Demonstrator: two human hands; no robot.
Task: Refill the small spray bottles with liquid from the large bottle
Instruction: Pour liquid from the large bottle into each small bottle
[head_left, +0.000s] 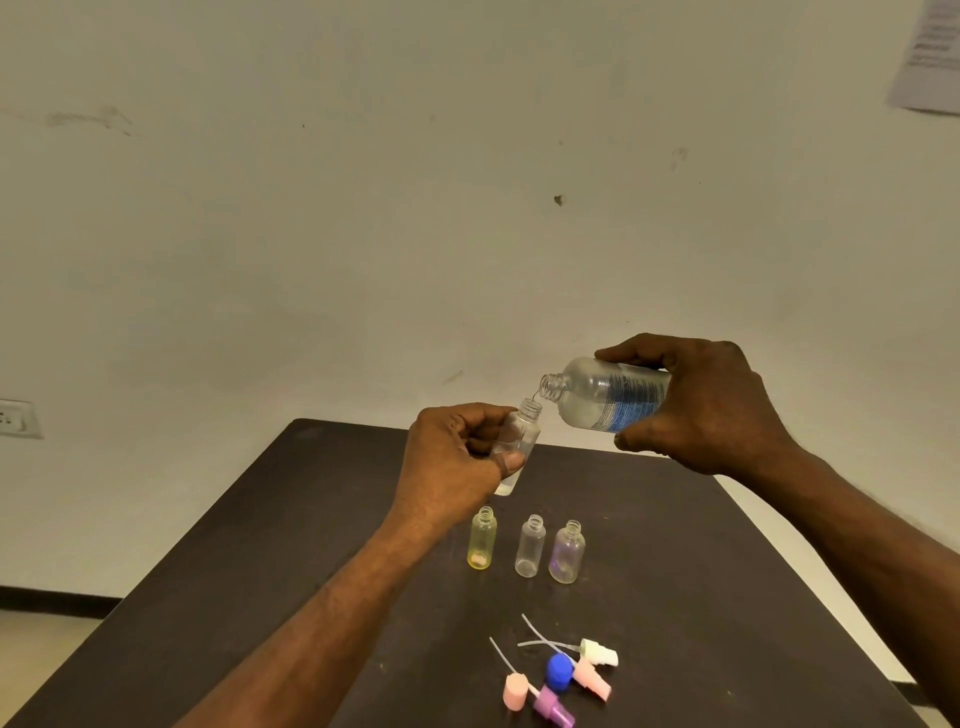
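Note:
My right hand (711, 410) grips the large clear bottle (602, 395) with a blue-printed label, tipped on its side with its open mouth pointing left. A thin stream runs from that mouth into a small clear bottle (519, 436), which my left hand (457, 462) holds tilted just below it, above the dark table (260, 571). Three uncapped small bottles stand upright in a row on the table: a yellow one (482, 539), a clear one (530, 546) and a faintly purple one (567, 553).
Loose spray tops with thin dip tubes lie near the table's front: a white one (598, 651), pink ones (515, 691) and a purple one (556, 707), beside a blue cap (559, 671). A pale wall stands behind, with a socket (15, 418) at left.

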